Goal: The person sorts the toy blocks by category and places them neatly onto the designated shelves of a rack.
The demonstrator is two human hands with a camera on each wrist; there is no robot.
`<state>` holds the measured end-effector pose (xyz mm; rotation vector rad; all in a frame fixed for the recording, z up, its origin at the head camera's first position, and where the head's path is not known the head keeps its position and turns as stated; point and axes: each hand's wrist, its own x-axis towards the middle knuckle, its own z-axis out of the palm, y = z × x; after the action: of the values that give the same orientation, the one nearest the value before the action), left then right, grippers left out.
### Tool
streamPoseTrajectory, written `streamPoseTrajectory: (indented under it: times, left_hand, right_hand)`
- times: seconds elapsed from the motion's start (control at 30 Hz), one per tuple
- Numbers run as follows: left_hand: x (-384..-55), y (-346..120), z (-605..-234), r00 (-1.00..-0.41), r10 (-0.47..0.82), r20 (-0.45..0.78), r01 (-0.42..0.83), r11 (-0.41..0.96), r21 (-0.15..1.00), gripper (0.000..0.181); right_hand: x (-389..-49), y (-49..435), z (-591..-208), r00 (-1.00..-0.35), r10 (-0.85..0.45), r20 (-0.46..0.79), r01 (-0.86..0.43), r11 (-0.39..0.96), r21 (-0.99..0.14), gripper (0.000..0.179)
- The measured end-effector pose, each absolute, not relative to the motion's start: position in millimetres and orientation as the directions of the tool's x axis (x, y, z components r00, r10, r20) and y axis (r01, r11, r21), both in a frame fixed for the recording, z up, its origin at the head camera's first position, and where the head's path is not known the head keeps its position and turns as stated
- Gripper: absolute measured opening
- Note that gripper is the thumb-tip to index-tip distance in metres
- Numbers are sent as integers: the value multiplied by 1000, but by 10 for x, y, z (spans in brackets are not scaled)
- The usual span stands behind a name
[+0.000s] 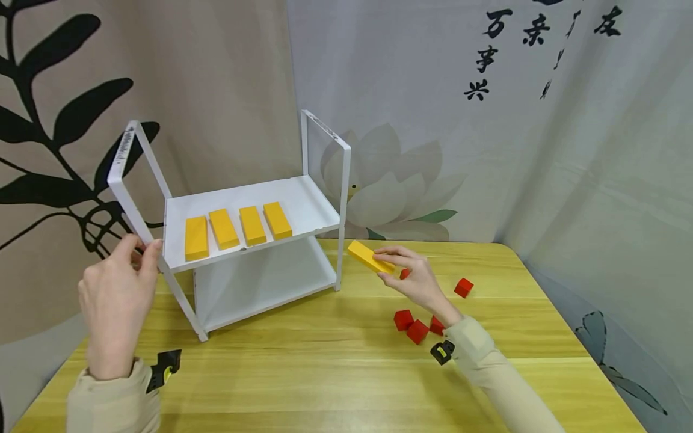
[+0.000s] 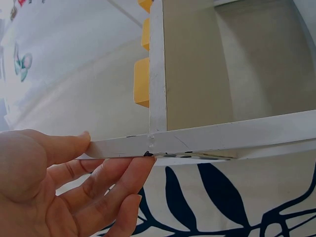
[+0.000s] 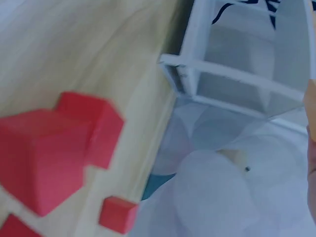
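Observation:
A white two-tier shelf rack (image 1: 260, 288) stands on the table, tilted to the view. On its upper board lie several yellow blocks (image 1: 252, 225) in a row. My left hand (image 1: 120, 282) pinches the rack's near left post, thumb on one side and fingers on the other, as the left wrist view shows. To the right of the rack, my right hand (image 1: 412, 273) holds another yellow block (image 1: 363, 255) by one end, above the table. In the right wrist view only the edge of that block (image 3: 310, 108) and a bit of the fingers appear.
Several red cubes (image 1: 417, 331) lie on the wooden table (image 1: 303, 373) below and around the right hand, one partly hidden behind it. A lone red cube (image 1: 464, 287) sits farther right. Printed curtains (image 1: 411, 72) hang behind the table.

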<state>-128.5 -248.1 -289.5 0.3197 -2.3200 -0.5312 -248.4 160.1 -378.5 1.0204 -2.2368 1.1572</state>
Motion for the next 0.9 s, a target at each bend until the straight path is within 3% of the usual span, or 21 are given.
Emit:
streamPoseTrajectory:
  times: [0.33, 0.53, 0.9]
  left_hand:
    - [-1284, -2489, -2895, -711, -373, 596, -79, 884, 460, 35]
    - [-1284, -2490, -2893, -708, -373, 600, -76, 885, 460, 35]
    - [-1281, -2480, -2894, -699, -367, 614, -66, 888, 455, 35]
  right_hand:
    - [-2380, 1252, -3514, -566, -380, 732, -824, 284, -490, 32]
    - [-2379, 956, -3417, -543, -287, 789, -832, 311, -459, 28]
    - [-2459, 507, -3379, -576, -181, 797, -787, 387, -480, 26]
